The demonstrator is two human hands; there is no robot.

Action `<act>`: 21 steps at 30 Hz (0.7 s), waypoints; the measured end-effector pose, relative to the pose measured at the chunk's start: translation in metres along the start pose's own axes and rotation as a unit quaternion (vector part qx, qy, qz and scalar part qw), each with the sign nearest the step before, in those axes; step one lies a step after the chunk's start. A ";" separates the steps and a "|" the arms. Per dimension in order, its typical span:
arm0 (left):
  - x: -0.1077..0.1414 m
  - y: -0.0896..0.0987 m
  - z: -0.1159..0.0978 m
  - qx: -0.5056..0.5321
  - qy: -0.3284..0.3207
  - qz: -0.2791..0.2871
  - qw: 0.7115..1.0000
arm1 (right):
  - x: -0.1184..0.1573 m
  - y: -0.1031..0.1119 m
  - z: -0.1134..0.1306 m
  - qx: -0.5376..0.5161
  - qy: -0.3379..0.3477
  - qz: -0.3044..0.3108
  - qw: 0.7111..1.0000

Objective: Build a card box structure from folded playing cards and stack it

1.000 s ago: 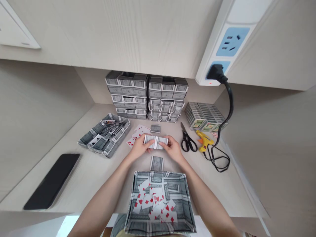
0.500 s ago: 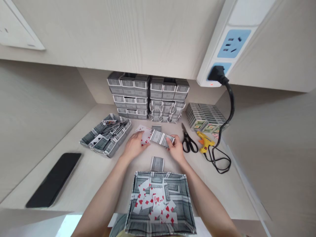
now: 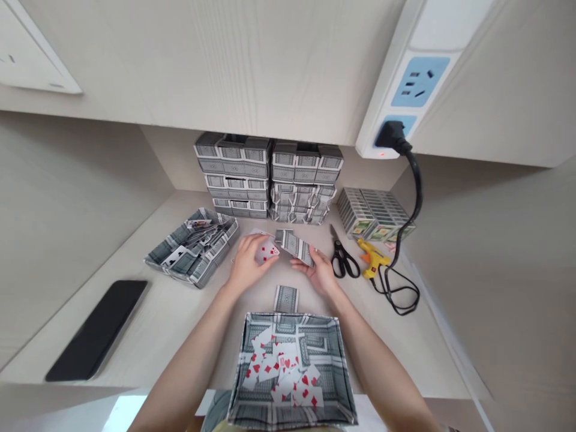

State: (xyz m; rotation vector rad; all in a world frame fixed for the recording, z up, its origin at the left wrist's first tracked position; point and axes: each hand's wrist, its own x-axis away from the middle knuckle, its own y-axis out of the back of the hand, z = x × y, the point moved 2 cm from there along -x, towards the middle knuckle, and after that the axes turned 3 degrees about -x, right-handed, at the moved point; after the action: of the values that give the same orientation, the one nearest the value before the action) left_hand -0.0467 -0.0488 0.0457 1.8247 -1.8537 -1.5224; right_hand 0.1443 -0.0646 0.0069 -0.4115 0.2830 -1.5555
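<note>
head view: beyond the open card box (image 3: 310, 324), the right hand (image 3: 322, 271) loosely pinches a card strip (image 3: 297, 246); the half-open left hand (image 3: 245, 261) curves around loose cards (image 3: 267, 251), grip unclear; farther beyond, assembled boxes (image 3: 306, 174) stand stacked.

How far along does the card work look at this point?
Done: card-patterned boxes stand stacked at the back.
In hand: the right hand holds a card-backed strip; the left hand is at the face-up red cards.
Left, apparently: those cards, plus loose cards in the side tray and a face-down piece on the desk. How many remain, I can't tell.
</note>
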 end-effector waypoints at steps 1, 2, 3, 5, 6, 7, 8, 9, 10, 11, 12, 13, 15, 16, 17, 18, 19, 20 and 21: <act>0.001 -0.001 -0.004 0.013 -0.010 0.008 1.000 | 0.002 -0.004 0.002 -0.026 -0.019 0.031 0.999; 0.002 -0.003 -0.008 0.025 -0.020 0.021 0.999 | 0.004 -0.007 0.004 -0.042 -0.036 0.058 0.997; 0.004 -0.006 -0.012 0.037 -0.028 0.038 0.998 | 0.006 -0.010 0.005 -0.050 -0.051 0.077 0.994; 0.008 -0.012 -0.020 0.061 -0.044 0.070 0.995 | 0.010 -0.014 0.005 -0.050 -0.080 0.103 0.990; 0.010 -0.015 -0.023 0.075 -0.051 0.083 0.992 | 0.011 -0.016 0.005 -0.048 -0.093 0.109 0.989; 0.012 -0.017 -0.026 0.092 -0.055 0.088 0.990 | 0.012 -0.017 0.004 -0.045 -0.104 0.114 0.987; 0.013 -0.018 -0.028 0.110 -0.060 0.092 0.988 | 0.013 -0.018 0.003 -0.042 -0.115 0.117 0.986; 0.014 -0.019 -0.029 0.127 -0.065 0.093 0.985 | 0.013 -0.018 0.001 -0.040 -0.124 0.120 0.984; 0.014 -0.020 -0.030 0.143 -0.070 0.093 0.983 | 0.013 -0.019 0.000 -0.038 -0.132 0.122 0.983; 0.014 -0.019 -0.031 0.155 -0.075 0.094 0.981 | 0.013 -0.018 -0.002 -0.035 -0.136 0.122 0.983; 0.014 -0.019 -0.032 0.163 -0.079 0.096 0.979 | 0.012 -0.018 -0.003 -0.034 -0.137 0.118 0.983; 0.014 -0.019 -0.033 0.170 -0.080 0.096 0.977 | 0.012 -0.018 -0.004 -0.034 -0.136 0.113 0.984; 0.013 -0.018 -0.035 0.180 -0.070 0.088 0.977 | 0.010 -0.017 -0.007 -0.036 -0.127 0.102 0.986; 0.013 -0.019 -0.036 0.185 -0.059 0.082 0.978 | 0.008 -0.016 -0.008 -0.036 -0.121 0.099 0.987; 0.013 -0.019 -0.037 0.192 -0.041 0.074 0.978 | 0.007 -0.016 -0.008 -0.034 -0.113 0.096 0.988; 0.014 -0.019 -0.037 0.204 -0.016 0.066 0.977 | 0.006 -0.015 -0.009 -0.027 -0.105 0.093 0.990; 0.014 -0.020 -0.036 0.224 0.016 0.059 0.973 | 0.005 -0.014 -0.009 -0.018 -0.094 0.088 0.991; 0.014 -0.021 -0.035 0.251 0.050 0.055 0.965 | 0.004 -0.013 -0.008 -0.007 -0.083 0.082 0.993; 0.014 -0.022 -0.033 0.283 0.085 0.051 0.954 | 0.003 -0.012 -0.007 0.002 -0.071 0.077 0.995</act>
State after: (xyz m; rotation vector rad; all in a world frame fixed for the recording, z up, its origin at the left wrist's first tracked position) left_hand -0.0132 -0.0726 0.0392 1.9432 -2.4182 -0.8104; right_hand 0.1307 -0.0682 0.0057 -0.4825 0.1972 -1.3684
